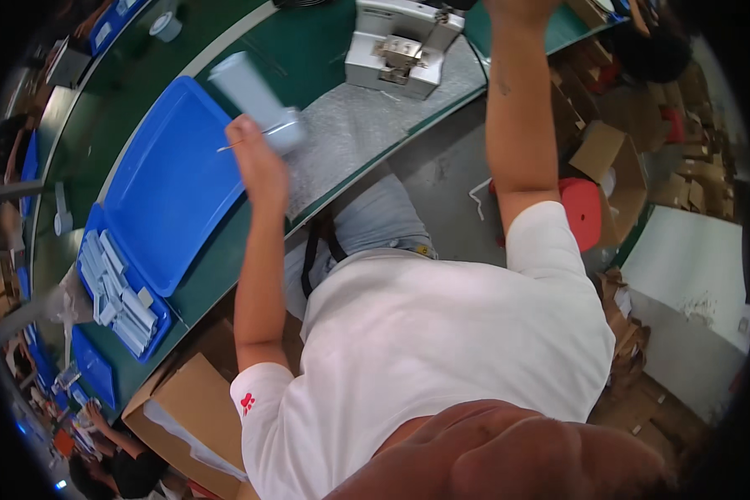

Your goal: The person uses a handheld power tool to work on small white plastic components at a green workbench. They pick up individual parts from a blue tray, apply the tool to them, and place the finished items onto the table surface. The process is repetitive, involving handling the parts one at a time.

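My left hand (pixel 260 162) is raised over the workbench at the edge of the blue tray (pixel 171 179). Its fingers are closed on a pale plastic piece (pixel 250 87) with a long, flat handle and a rounded end, blurred by motion. A thin wire or stick pokes out beside the fingertips. My right arm stretches toward the far bench, and the right hand (pixel 521 7) is cut off by the upper edge, so its fingers do not show. Between the two arms stands a white and metal bench machine (pixel 404 46), nearest to the right hand.
Bubble wrap (pixel 350 125) covers part of the green bench (pixel 200 292). A smaller blue tray (pixel 162 325) holds several pale strips. Similar pale pieces lie on the green conveyor (pixel 92 158). Cardboard boxes (pixel 196 396) and a red stool (pixel 581 212) stand around; other people work nearby.
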{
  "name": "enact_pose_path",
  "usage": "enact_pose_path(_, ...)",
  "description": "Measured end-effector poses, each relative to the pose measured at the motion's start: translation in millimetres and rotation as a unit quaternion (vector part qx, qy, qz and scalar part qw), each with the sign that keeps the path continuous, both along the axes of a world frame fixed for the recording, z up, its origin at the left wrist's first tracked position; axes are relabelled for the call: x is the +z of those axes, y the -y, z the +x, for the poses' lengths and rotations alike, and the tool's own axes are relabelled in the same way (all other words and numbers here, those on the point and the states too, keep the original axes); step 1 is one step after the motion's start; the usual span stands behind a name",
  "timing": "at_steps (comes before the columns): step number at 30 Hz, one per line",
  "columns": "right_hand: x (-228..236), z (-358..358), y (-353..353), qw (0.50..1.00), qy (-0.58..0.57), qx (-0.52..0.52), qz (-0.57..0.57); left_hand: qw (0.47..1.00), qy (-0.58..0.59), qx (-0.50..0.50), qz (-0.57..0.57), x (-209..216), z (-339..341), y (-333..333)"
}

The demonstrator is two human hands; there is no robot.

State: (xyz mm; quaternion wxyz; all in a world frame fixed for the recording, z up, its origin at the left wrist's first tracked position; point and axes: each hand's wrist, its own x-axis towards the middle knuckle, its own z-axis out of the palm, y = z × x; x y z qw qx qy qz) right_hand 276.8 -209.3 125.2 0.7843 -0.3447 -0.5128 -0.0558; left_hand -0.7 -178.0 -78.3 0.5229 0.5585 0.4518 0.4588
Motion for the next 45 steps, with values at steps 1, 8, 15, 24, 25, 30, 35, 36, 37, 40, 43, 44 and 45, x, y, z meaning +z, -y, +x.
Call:
enact_pose_path(1, 0.4, -0.3, -4.8, 1.0, 0.014, -0.011, 0.003, 0.996, -0.08, -0.006, 0.05, -1.5, 1.2, -3.2)
enact_pose_path(8, -8.8, -20.5, -25.6, 0.997, 0.075, -0.002, 0.011, 0.992, -0.047, -0.07, 0.094, -5.0, 32.0, 15.4)
enact_pose_path(15, -5.4, -72.7, 14.6, 0.968, -0.209, 0.126, -0.063, 0.957, -0.088, -0.045, 0.273, -20.5, 36.5, 14.5)
enact_pose_path(24, -1.1, -107.1, -3.5, 0.987, -0.121, 0.097, -0.036, 0.957, -0.06, -0.046, 0.282, -23.0, 36.1, 13.1)
enact_pose_path(25, -2.2, -111.5, -8.0, 0.992, -0.086, 0.084, -0.036, 0.956, -0.056, -0.046, 0.283, -25.0, 34.4, 11.6)
enact_pose_path(30, -18.4, -115.7, -20.2, 0.992, -0.099, 0.025, -0.076, 0.956, -0.052, -0.043, 0.285, -23.3, 40.7, 11.2)
enact_pose_path(35, -13.4, -122.9, -21.9, 0.988, -0.135, 0.035, -0.067, 0.958, -0.056, -0.048, 0.279, -20.5, 37.2, 12.2)
enact_pose_path(36, -14.5, -121.8, -22.0, 0.988, -0.137, 0.035, -0.066, 0.958, -0.053, -0.048, 0.279, -20.2, 37.2, 12.3)
enact_pose_path(37, -20.2, -118.5, -22.7, 0.99, -0.117, 0.036, -0.065, 0.958, -0.051, -0.048, 0.278, -19.9, 37.1, 12.3)
enact_pose_path(40, -33.5, -97.6, -22.5, 0.98, -0.159, 0.074, -0.099, 0.959, -0.046, -0.047, 0.277, -20.3, 37.2, 12.5)
enact_pose_path(43, -38.5, -100.7, -22.4, 0.988, -0.103, 0.098, -0.061, 0.958, -0.051, -0.05, 0.276, -19.5, 35.7, 13.4)
enact_pose_path(44, -38.4, -105.8, -21.8, 0.989, -0.091, 0.104, -0.048, 0.958, -0.053, -0.051, 0.276, -19.5, 35.2, 14.3)
enact_pose_path(45, -36.9, -111.5, -21.1, 0.99, -0.079, 0.11, -0.034, 0.958, -0.053, -0.051, 0.279, -19.2, 35.0, 14.4)
